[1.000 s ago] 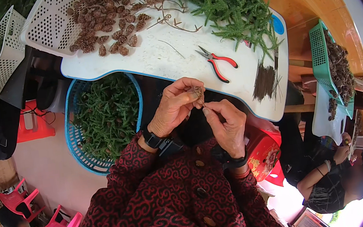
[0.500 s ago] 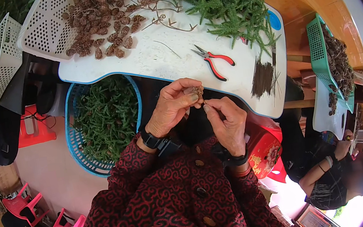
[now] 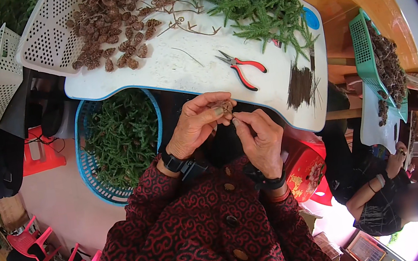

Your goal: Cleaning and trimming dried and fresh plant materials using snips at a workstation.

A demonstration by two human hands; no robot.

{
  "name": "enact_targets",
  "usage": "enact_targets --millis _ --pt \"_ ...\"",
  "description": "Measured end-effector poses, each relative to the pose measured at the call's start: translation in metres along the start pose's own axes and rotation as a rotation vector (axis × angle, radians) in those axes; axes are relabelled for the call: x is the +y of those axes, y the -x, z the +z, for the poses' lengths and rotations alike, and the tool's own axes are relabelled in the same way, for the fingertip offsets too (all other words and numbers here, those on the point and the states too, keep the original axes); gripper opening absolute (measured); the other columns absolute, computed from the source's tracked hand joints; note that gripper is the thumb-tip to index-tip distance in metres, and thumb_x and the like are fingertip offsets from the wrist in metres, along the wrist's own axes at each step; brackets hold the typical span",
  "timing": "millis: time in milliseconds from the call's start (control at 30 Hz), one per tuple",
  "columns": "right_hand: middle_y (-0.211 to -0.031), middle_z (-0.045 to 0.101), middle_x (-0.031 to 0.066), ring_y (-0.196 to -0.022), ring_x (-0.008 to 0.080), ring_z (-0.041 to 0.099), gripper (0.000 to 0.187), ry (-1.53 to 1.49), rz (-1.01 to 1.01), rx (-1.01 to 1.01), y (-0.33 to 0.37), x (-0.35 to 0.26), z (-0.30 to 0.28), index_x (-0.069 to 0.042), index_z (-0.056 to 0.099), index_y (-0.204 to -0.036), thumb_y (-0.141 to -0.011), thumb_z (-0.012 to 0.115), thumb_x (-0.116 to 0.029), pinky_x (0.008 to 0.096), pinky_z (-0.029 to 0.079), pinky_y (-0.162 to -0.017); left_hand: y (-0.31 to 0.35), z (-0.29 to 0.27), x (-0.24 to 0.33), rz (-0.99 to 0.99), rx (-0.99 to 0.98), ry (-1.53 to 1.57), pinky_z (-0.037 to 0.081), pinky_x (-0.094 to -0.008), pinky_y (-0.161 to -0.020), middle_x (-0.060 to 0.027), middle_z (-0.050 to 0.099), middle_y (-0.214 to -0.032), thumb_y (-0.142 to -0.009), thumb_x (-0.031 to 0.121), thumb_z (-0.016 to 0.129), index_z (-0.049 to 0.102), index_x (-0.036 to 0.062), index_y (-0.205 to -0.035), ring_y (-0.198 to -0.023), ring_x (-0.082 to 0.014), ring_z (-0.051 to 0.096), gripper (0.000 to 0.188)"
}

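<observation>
Between the thumb and fingers of my left hand is a small brown pine cone, held just in front of the table's near edge. My right hand is closed in a pinch right against the lower side of that cone; what its fingertips grip is too small to make out. On the white table beyond lie red-handled pliers, a single thin wire and a bundle of dark wires. A heap of pine cones spreads at the far left of the tabletop.
Green artificial sprigs cover the far right of the table. A blue basket full of greenery stands below at left, near a white basket. At right, another person works beside a green basket.
The view has shifted slightly, so the table sits a little further left. Both hands keep their hold at the cone, and the right fingertips are slightly closer to it.
</observation>
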State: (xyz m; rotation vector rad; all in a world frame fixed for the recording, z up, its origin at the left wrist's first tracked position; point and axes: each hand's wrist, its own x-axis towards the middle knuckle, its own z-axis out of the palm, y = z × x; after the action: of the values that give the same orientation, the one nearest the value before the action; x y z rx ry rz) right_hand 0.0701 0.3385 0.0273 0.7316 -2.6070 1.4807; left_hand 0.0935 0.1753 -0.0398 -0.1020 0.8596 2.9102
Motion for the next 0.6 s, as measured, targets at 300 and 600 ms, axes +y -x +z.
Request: enact_targets --millis 300,600 --pt "-0.073 0.061 0.0096 -0.061 0.0168 0.059 0.017 0.091 -0.021 -0.025 0.0007 -0.0034 -0.0041 0.0 0.069 -0.095 -0.08 0.071 0.008 0.0271 0.045 -0.054 -0.0015 0.0019 -0.0034 0.065 -0.023 -0.01 0.055 -0.0286 -0.082 -0.0159 0.064 -0.117 -0.092 0.001 0.061 0.063 -0.0015 -0.119 -0.094 -0.0169 0.065 0.027" --pt "-0.076 0.063 0.0097 -0.063 0.0159 0.06 0.015 0.068 -0.02 0.016 0.0008 0.0017 -0.0029 0.001 0.069 -0.095 -0.081 0.071 0.007 0.0266 0.047 -0.055 -0.0005 0.0008 -0.0059 0.042 -0.059 0.0 0.054 -0.0297 -0.082 -0.0168 0.064 -0.119 -0.092 0.0 0.061 0.062 -0.0014 -0.12 -0.094 -0.0173 0.064 0.027"
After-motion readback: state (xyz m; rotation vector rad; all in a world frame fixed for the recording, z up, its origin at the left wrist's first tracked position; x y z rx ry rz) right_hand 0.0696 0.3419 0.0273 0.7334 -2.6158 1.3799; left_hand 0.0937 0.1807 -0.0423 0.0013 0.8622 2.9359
